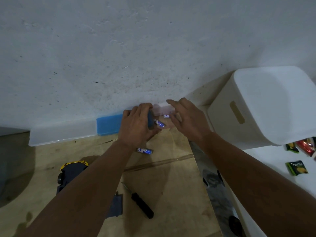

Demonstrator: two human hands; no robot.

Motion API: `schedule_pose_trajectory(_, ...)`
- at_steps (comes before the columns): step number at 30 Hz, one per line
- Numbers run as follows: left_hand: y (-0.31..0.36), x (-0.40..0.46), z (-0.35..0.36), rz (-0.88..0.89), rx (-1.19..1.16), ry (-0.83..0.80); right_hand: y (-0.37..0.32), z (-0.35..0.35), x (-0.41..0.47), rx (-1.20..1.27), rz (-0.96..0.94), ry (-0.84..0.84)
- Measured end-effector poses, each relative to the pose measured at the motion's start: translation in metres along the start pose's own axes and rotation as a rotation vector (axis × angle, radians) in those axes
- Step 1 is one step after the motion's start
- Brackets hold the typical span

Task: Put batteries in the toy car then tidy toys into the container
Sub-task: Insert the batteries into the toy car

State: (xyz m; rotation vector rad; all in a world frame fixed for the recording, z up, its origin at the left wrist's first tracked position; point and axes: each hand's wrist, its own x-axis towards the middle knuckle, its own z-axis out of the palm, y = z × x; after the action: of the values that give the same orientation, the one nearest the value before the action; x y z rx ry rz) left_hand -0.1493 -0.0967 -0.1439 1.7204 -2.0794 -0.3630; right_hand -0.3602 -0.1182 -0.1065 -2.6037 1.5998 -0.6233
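Note:
My left hand [136, 124] grips a dark blue-grey object [150, 120] by the wall, near a small clear plastic box [163, 108]. Blue-and-white batteries show there: one [159, 123] beside that object, one [166, 115] at the box. Another battery [145, 150] lies loose on the wooden table. My right hand [186, 119] hovers over the box with fingers spread, holding nothing. The yellow-and-dark toy car [71, 171] sits at the lower left, partly hidden by my left forearm. A grey cover piece [116, 205] lies beside it.
A black screwdriver [139, 201] lies on the table in front of me. A large white container [266, 106] stands at the right. Snack packets [296, 167] lie on a white surface. A clear lid with a blue patch [108, 125] leans along the wall.

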Motion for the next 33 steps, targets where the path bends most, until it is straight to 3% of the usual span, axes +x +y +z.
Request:
schedule_pose_trajectory(9,-0.007,0.001,0.004,0.123,0.2,0.027,0.011,0.019,-0.018,-0.037,-0.093,-0.137)
schedule_pose_trajectory(15,-0.009,0.001,0.007,0.157,0.229,0.005,0.012,0.028,-0.023,-0.112,-0.14,-0.069)
schedule_pose_trajectory(24,-0.007,0.001,0.005,0.163,0.243,-0.04,0.01,0.026,-0.026,-0.107,-0.096,-0.129)
schedule_pose_trajectory(30,0.014,0.004,-0.024,0.055,0.138,-0.185,-0.023,0.0,-0.018,-0.142,0.057,-0.327)
schedule_pose_trajectory(33,0.015,-0.017,-0.051,0.024,0.04,-0.095,-0.04,-0.017,-0.005,-0.159,0.143,-0.5)
